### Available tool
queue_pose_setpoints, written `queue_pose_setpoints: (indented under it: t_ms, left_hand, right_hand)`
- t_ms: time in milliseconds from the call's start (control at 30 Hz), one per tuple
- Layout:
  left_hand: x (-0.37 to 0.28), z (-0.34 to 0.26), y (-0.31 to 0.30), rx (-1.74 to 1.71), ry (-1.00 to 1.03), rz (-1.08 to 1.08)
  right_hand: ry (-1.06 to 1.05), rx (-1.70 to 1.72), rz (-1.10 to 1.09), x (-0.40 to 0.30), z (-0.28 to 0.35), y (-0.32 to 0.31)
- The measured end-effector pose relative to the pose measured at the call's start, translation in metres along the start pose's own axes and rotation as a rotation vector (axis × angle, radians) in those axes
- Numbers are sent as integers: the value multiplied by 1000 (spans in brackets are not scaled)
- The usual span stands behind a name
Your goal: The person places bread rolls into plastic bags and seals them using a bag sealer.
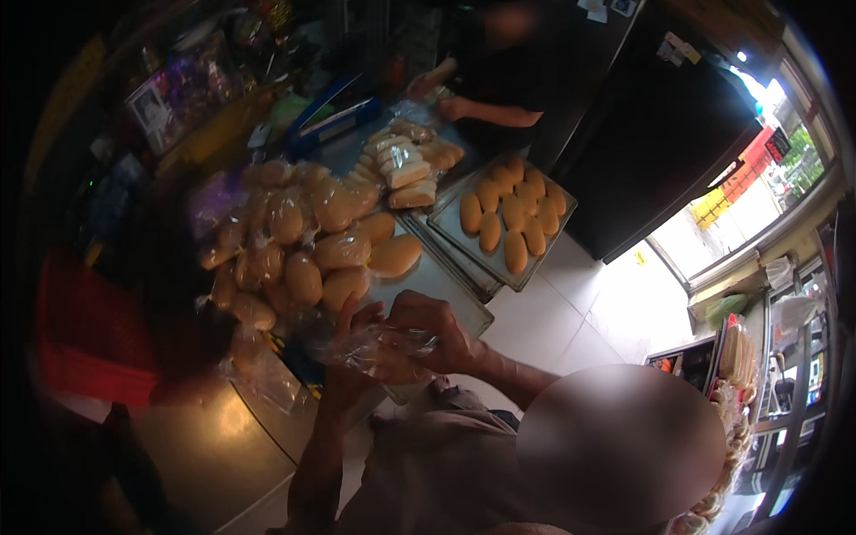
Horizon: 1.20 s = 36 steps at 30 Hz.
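Observation:
A clear plastic bag (374, 344) with a bread roll (394, 366) in it is between my hands, in front of my body. My left hand (349, 368) supports the bag from the left, fingers pointing up. From the right, my right hand (431, 328) grips the gathered plastic with curled fingers. Just beyond my hands, a heap of bagged bread rolls (304, 277) covers the table. An unwrapped-looking roll (396, 255) lies at the heap's right edge, next to a bare part of a metal tray (428, 294).
Loose oval rolls sit on a tray (449, 221) at the right. Beyond the heap are bagged sliced loaves (401, 164) and a blue bag sealer (334, 120). A co-worker's hand (455, 107) handles plastic there. A red container (93, 334) stands left; a dark refrigerator (642, 147) stands right.

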<state>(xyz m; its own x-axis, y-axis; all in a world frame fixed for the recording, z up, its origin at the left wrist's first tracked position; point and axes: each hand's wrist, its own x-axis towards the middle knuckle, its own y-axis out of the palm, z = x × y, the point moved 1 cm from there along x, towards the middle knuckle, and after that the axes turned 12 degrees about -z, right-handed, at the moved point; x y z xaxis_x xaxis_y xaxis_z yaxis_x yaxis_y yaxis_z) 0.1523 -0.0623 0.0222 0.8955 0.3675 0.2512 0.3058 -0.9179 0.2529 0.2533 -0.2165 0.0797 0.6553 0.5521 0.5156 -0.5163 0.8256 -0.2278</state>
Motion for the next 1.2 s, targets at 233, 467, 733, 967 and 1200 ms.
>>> queue_pose_setpoints:
  t_ms: [233, 467, 733, 967, 1200]
  left_hand:
    - [-15, 10, -23, 109, -180, 31]
    - [-21, 32, -16, 262, -32, -417]
    - [-27, 43, -18, 211, 1, -421]
    - [-16, 9, -17, 710, 31, 371]
    - [-36, 28, -26, 286, -75, 195]
  right_hand:
    - [0, -113, 127, 11, -3, 7]
    - [406, 84, 45, 0, -21, 17]
    - [145, -101, 213, 6, -27, 22]
    - [-160, 3, 370, 16, -14, 40]
    - [-210, -137, 621, 16, -11, 80]
